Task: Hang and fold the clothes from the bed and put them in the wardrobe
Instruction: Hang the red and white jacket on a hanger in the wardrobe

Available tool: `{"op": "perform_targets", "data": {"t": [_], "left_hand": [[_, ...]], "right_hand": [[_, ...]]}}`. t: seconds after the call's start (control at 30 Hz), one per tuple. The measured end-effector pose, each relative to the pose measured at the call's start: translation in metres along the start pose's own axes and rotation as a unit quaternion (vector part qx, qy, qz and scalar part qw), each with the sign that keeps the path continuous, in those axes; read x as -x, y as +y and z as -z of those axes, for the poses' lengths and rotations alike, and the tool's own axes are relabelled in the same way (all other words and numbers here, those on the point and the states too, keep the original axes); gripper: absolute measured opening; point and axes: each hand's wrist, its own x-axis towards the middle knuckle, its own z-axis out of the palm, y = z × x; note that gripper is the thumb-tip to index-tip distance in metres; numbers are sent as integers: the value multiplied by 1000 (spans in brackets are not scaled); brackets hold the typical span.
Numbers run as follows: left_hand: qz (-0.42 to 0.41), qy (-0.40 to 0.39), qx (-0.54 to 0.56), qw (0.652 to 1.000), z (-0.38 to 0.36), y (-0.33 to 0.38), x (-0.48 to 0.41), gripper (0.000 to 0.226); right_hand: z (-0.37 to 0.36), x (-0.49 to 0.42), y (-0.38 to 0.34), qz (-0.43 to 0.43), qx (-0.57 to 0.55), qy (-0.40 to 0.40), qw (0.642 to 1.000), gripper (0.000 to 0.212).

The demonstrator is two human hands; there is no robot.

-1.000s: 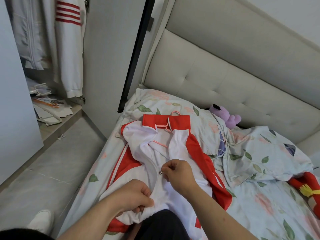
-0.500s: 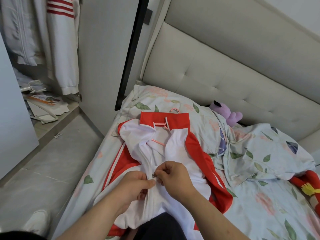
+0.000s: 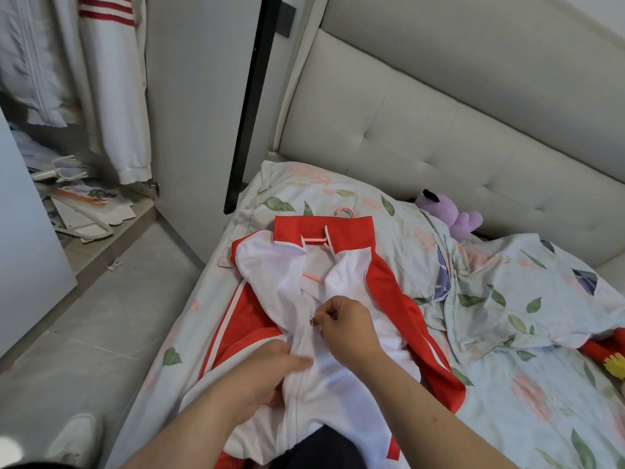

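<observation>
A red and white zip jacket [image 3: 351,275] lies front-up on the bed, with a pink hanger [image 3: 316,240] inside it whose hook pokes out above the red collar. My right hand [image 3: 348,324] pinches the small metal zip pull [image 3: 313,321] at mid-chest. My left hand [image 3: 267,370] grips the white fabric beside the zip, lower down. The zip is closed below the pull and open above it. The jacket's hem is hidden behind my arms.
The open wardrobe [image 3: 111,96] stands at the left with white jackets hanging and papers on its floor. A flowered quilt [image 3: 500,292] is bunched at the right. A purple plush toy [image 3: 449,214] leans by the headboard, and a red toy [image 3: 605,353] sits at the right edge.
My right hand has drawn the zip pull up the jacket toward the collar. My left hand shifted along the fabric below it. The view tilted down slightly.
</observation>
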Motion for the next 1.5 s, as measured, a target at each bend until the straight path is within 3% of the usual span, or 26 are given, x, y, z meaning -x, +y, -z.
{"op": "perform_targets", "data": {"t": [0.07, 0.13, 0.67, 0.87, 0.97, 1.07, 1.13, 1.33, 1.5], "left_hand": [[-42, 53, 79, 995, -8, 3, -7, 16], [-66, 77, 70, 992, -9, 4, -16, 19], [-17, 49, -55, 997, 9, -2, -41, 10], [-130, 191, -10, 973, -1, 13, -46, 20], [-111, 159, -28, 981, 1, 14, -46, 22], [-85, 121, -22, 989, 2, 14, -42, 10], [-71, 98, 1, 993, 0, 14, -40, 22], [-61, 91, -5, 994, -2, 12, -39, 6], [-15, 96, -25, 995, 4, 3, -40, 10]], "right_hand": [[-2, 4, 2, 7, -8, -11, 1000, 28], [-2, 8, 4, 11, -11, -22, 1000, 28], [5, -27, 15, 0, -14, -19, 1000, 20], [0, -11, 15, 30, 0, -25, 999, 22], [1, -7, 16, 34, -8, -22, 999, 29], [3, -8, 17, 36, -13, -26, 999, 33], [3, -8, 16, 42, -14, -19, 999, 34], [1, -14, 13, 52, -2, -31, 998, 33], [-3, -35, 13, 51, 15, -18, 998, 34]]}}
